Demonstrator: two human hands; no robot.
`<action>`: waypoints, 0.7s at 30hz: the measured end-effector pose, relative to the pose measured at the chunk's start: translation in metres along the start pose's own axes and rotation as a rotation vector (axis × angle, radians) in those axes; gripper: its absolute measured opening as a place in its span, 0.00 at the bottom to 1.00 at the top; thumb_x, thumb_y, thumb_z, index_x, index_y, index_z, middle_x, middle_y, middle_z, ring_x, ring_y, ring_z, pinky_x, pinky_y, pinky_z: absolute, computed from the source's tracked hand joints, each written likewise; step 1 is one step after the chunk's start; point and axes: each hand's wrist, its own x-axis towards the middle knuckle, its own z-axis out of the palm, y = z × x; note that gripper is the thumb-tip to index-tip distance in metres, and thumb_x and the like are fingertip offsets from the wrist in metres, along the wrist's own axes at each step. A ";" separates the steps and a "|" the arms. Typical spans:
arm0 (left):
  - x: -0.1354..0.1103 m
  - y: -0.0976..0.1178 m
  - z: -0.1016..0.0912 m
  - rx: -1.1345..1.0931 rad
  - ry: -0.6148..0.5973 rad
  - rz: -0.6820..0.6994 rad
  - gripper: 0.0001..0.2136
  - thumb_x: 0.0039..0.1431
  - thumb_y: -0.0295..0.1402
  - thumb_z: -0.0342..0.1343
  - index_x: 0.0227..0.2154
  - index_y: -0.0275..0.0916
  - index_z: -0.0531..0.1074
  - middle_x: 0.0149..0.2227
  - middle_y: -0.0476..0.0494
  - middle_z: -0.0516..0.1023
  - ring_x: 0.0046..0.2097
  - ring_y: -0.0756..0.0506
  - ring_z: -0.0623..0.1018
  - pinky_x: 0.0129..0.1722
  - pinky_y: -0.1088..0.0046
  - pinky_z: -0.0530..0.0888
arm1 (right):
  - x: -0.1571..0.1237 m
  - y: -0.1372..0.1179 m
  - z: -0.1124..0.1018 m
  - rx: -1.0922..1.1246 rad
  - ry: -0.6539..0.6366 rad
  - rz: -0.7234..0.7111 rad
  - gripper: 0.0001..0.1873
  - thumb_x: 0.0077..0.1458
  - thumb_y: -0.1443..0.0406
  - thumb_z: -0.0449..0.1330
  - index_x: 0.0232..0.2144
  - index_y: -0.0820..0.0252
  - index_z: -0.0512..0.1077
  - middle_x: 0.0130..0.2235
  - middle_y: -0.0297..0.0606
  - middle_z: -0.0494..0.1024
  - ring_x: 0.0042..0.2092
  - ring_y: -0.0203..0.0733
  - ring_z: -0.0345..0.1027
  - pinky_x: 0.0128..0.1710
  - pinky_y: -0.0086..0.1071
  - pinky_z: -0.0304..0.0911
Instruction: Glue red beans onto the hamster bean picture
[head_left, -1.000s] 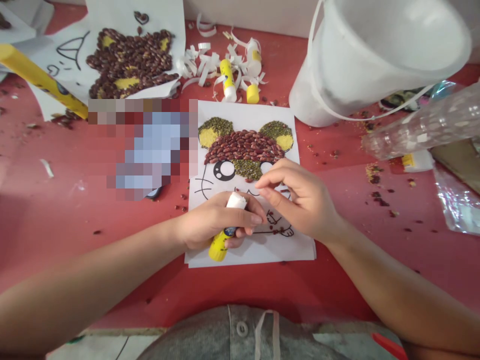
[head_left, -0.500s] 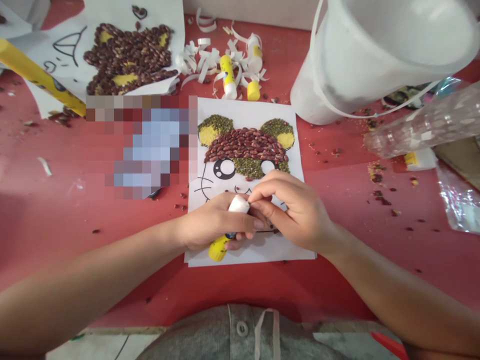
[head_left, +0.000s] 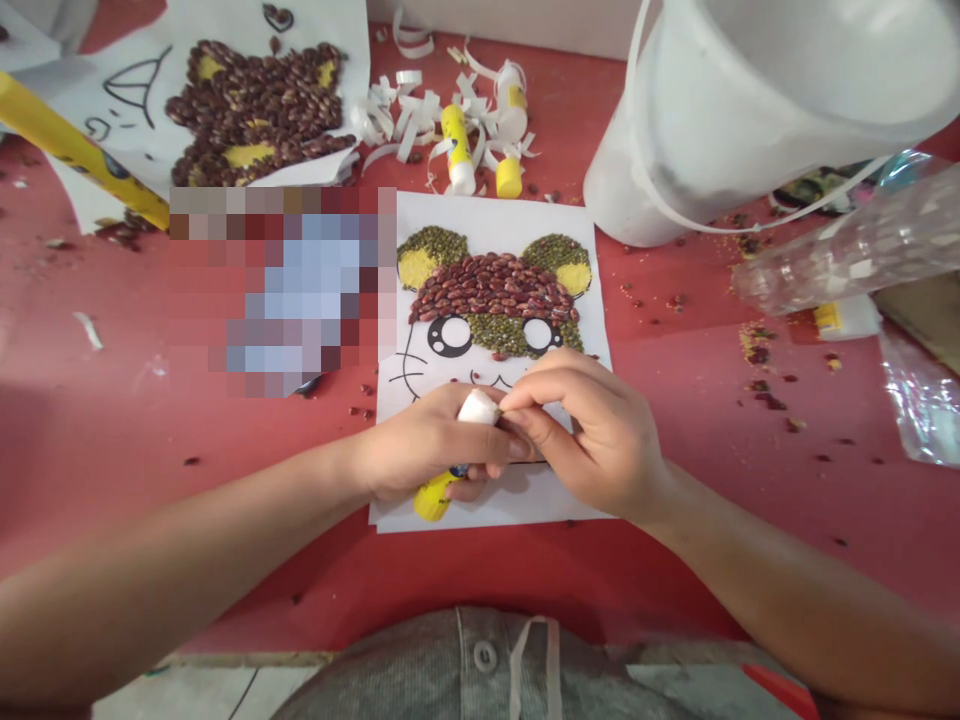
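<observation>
My left hand [head_left: 427,445] is wrapped round a yellow glue stick [head_left: 433,496] whose white glue tip [head_left: 478,407] points up and to the right. My right hand [head_left: 592,430] pinches its thumb and forefinger right at that white tip; what they hold there is too small to make out. Both hands rest over the lower half of a white sheet [head_left: 495,225] with a drawn mouse face. The face's ears and cap are covered with red beans [head_left: 491,287], green beans and yellow grains.
A second bean picture [head_left: 251,100] lies at the back left beside a long yellow tube [head_left: 82,155]. Glue sticks [head_left: 456,150] and curled paper strips lie behind the sheet. A white bucket [head_left: 750,110] and a clear plastic bottle [head_left: 847,250] stand at the right. Loose beans dot the red table [head_left: 135,420].
My right hand has come down and left from the sheet onto the glue stick's white tip and closed into a pinch there. The left hand has stayed in place.
</observation>
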 end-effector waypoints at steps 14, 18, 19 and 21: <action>-0.002 -0.001 -0.002 0.075 -0.030 -0.002 0.08 0.46 0.21 0.54 0.17 0.35 0.64 0.15 0.55 0.63 0.15 0.57 0.64 0.13 0.83 0.60 | -0.003 -0.005 0.003 0.048 0.030 0.050 0.07 0.56 0.73 0.53 0.30 0.57 0.67 0.28 0.33 0.72 0.30 0.33 0.65 0.28 0.29 0.63; -0.002 -0.001 -0.001 0.112 -0.043 0.001 0.08 0.46 0.21 0.54 0.18 0.35 0.63 0.15 0.56 0.63 0.15 0.57 0.64 0.14 0.82 0.61 | -0.002 -0.006 0.004 0.076 0.040 0.077 0.06 0.56 0.73 0.54 0.30 0.60 0.68 0.28 0.34 0.72 0.30 0.32 0.65 0.29 0.28 0.63; -0.002 0.000 -0.001 0.121 -0.046 0.002 0.07 0.46 0.22 0.54 0.18 0.35 0.63 0.14 0.56 0.63 0.15 0.57 0.64 0.14 0.82 0.61 | -0.001 -0.006 0.004 0.081 0.043 0.084 0.06 0.56 0.73 0.55 0.29 0.60 0.68 0.28 0.35 0.72 0.30 0.32 0.65 0.30 0.28 0.63; -0.001 0.000 -0.001 0.144 -0.059 0.004 0.06 0.47 0.23 0.55 0.20 0.35 0.65 0.14 0.57 0.63 0.14 0.56 0.63 0.14 0.81 0.61 | 0.000 -0.006 0.003 0.086 0.055 0.096 0.06 0.56 0.73 0.55 0.29 0.61 0.68 0.28 0.35 0.71 0.30 0.32 0.65 0.30 0.28 0.62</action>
